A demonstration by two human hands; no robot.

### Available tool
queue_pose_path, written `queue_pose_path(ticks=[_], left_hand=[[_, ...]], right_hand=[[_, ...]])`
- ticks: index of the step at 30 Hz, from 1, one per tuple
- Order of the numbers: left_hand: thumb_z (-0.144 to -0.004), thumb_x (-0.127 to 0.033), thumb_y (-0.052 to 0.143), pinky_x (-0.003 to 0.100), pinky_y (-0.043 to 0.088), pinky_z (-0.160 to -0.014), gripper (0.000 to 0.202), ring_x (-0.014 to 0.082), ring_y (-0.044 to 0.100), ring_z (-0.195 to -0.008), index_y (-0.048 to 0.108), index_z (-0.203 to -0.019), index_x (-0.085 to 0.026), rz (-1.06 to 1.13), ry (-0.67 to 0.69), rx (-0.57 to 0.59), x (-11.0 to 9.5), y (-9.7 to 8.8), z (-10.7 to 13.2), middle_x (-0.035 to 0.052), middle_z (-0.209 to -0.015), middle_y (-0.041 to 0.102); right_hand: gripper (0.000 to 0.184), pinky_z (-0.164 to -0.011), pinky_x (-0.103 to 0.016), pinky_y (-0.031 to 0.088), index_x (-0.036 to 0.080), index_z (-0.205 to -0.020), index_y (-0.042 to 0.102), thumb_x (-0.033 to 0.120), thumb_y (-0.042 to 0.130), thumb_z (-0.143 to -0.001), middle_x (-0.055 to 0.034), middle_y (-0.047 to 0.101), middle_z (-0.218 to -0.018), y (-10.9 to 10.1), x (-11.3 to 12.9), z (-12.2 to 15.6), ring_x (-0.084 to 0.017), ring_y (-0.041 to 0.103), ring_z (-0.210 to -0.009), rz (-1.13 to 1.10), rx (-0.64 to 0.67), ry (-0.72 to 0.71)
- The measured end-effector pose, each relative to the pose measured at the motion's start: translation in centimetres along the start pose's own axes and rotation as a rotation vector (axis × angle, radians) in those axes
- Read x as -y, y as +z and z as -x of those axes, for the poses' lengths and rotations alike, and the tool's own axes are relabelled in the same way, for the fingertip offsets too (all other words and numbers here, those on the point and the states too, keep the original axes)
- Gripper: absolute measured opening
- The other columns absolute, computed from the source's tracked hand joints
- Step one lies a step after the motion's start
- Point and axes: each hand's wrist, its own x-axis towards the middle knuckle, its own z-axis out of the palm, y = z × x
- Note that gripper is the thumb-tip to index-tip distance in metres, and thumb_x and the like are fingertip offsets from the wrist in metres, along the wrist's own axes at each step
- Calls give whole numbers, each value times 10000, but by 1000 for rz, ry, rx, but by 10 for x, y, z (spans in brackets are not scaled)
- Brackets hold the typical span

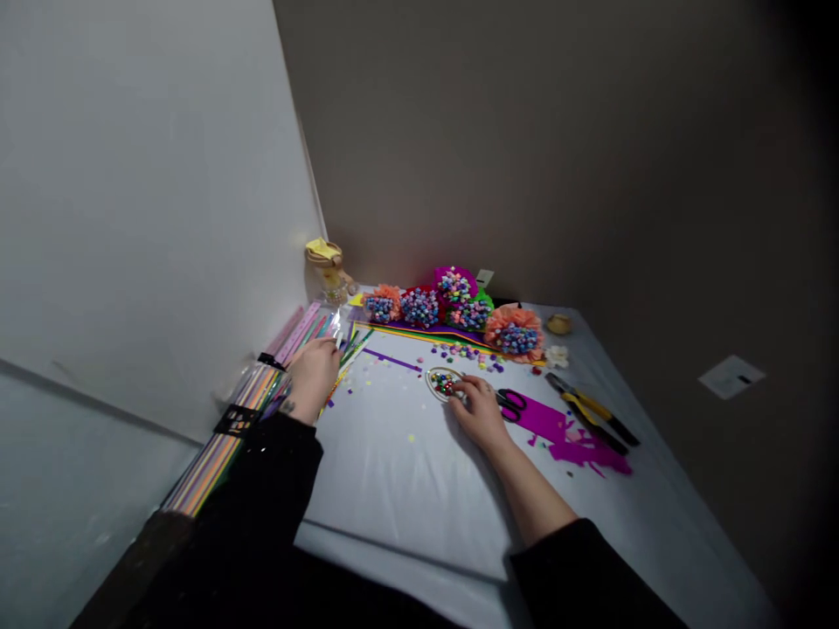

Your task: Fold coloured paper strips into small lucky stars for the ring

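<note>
Two clear packets of coloured paper strips (249, 428) lay at far left, and our left hand (315, 377) touched the farther one; we could not tell whether it gripped. To its right, on a pale sheet-covered table (393, 494), one oval beaded frame (444, 383) sat just under the curled fingertips of our right hand (481, 415), neither clearly held nor released. Further right lay one pair of magenta-handled scissors (510, 404), magenta paper scraps (583, 450), and one pair of yellow-handled pliers (593, 411). Five bead-topped paper flowers (452, 306) stood beyond.
</note>
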Motion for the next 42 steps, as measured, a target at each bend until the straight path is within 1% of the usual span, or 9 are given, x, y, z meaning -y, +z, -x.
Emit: queue_pose_path(ticks=[4,6,12,17,19,22,27,36,42], left_hand=[[-820,-272,540,347,487,-747,311,282,631,-882,612,-1006,-34,-82,-61,43,0,23,-12,205,-953,644],[-823,-257,509,328,483,-723,274,276,641,-857,635,-964,-58,-96,-76,32,0,27,-15,189,-922,661],[-880,-285,435,297,449,-825,273,215,601,-969,686,-957,-208,-77,77,-79,-13,9,0,75,-996,690],[-866,-176,485,338,439,-804,247,210,597,-898,675,-1019,-214,28,664,-388,-64,-2,35,60,-947,709],[-863,-161,493,350,435,-778,247,215,600,-879,669,-1030,-208,60,792,-504,-85,-1,46,62,-932,713],[-862,-150,496,346,426,-726,237,215,602,-856,666,-1024,-190,72,903,-541,-107,4,54,71,-925,713],[-859,-139,507,334,407,-680,218,208,597,-840,674,-993,-178,73,918,-532,-114,16,54,73,-902,716],[-831,-152,563,323,424,-707,201,190,567,-807,659,-1001,-198,151,860,-454,-107,29,58,39,-871,715],[-822,-161,570,297,422,-635,202,179,541,-722,655,-1000,-207,159,823,-306,-114,34,64,46,-854,686]], right_hand=[[213,-925,-443,390,184,-922,659,280,553,-763,-112,568,-1040,-2,2,0,-272,500,-1047,3,9,-3],[211,-925,-440,392,186,-921,660,275,551,-764,-109,569,-1037,-2,2,-1,-270,501,-1047,4,18,1],[209,-923,-452,398,189,-942,653,265,546,-778,-110,558,-1049,0,7,-5,-275,487,-1056,-5,39,-17],[403,-923,-461,416,204,-1176,508,247,572,-780,-120,521,-1137,-10,24,-2,-267,477,-1091,-105,-176,-162],[499,-901,-454,435,219,-1255,427,231,584,-781,-121,520,-1132,-16,30,1,-260,490,-1078,-121,-308,-236],[413,-842,-422,463,254,-1195,489,206,582,-795,-90,562,-1027,-22,35,4,-234,538,-974,-75,-397,-304],[154,-705,-352,456,248,-911,643,161,556,-820,-47,602,-787,-26,32,2,-190,534,-764,0,-353,-266],[144,-687,-335,428,218,-782,635,172,508,-831,-51,593,-702,-20,39,-6,-199,516,-735,103,-243,-128],[37,-567,-262,412,198,-777,543,195,507,-778,1,565,-650,-16,40,-5,-143,504,-584,-259,-223,266]])
